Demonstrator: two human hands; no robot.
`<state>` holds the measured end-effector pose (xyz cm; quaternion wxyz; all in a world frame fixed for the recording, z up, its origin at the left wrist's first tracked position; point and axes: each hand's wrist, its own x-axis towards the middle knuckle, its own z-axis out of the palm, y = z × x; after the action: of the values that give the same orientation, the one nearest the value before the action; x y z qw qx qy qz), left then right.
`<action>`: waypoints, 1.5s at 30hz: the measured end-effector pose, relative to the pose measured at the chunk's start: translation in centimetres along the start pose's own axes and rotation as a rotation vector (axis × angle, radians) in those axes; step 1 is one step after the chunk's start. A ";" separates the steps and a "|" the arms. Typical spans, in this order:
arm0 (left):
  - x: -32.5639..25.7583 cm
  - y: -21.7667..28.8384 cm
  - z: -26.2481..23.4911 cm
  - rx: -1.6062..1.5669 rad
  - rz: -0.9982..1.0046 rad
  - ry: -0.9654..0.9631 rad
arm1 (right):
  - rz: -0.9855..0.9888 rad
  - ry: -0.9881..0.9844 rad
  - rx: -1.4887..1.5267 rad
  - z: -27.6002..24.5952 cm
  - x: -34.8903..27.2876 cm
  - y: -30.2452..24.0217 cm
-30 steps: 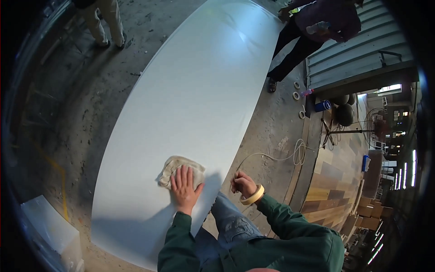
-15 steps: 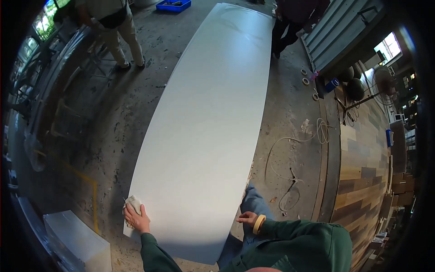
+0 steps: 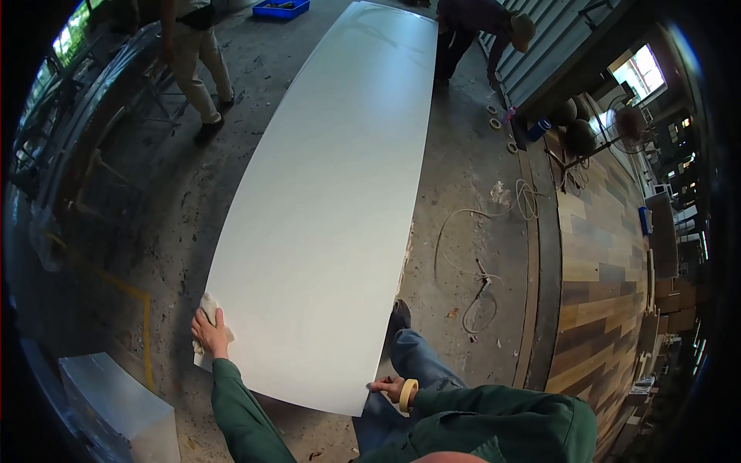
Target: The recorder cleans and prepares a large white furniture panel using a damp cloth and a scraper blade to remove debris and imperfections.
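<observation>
**Cloth at the near left edge of the long white panel**

At the near left edge of the long white panel point(image 3: 324, 201), the left hand point(image 3: 210, 332) lies flat and spread, palm down, pressing a crumpled pale cloth point(image 3: 207, 309) against the rim where panel meets concrete floor point(image 3: 463, 154). Half a second ago that hand and cloth sat lower along the same edge; a second ago they were out near the middle of the panel's near end — so the cloth has travelled leftward to the rim and then a little farther up it.

The right hand point(image 3: 387, 386) rests on the panel's near right corner, fingers curled at the edge; a roll of masking tape point(image 3: 407, 393) rides on its wrist like a bracelet. Whether the fingers actually pinch the edge I cannot tell. It sits much as it did half a second ago.

A knee in blue jeans point(image 3: 417, 355) is beside that corner. A pale hose point(image 3: 471, 255) loops over the floor to the right, near wooden planks point(image 3: 602, 262). Two other people stand by the far end — one at the left point(image 3: 193, 62), one bending at the right point(image 3: 471, 31) — and a blue tray point(image 3: 282, 9) lies beyond.
</observation>
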<state>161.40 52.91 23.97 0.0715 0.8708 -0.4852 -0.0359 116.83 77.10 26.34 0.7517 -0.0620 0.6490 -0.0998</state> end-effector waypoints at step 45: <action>-28.0 -8.9 -0.4 -0.700 -0.577 -0.493 | -0.320 0.344 -0.206 -13.7 -3.1 9.6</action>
<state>154.15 81.38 22.80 0.2294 0.8587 -0.1867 -0.4184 103.56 87.63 25.15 0.5944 -0.2222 0.7561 -0.1598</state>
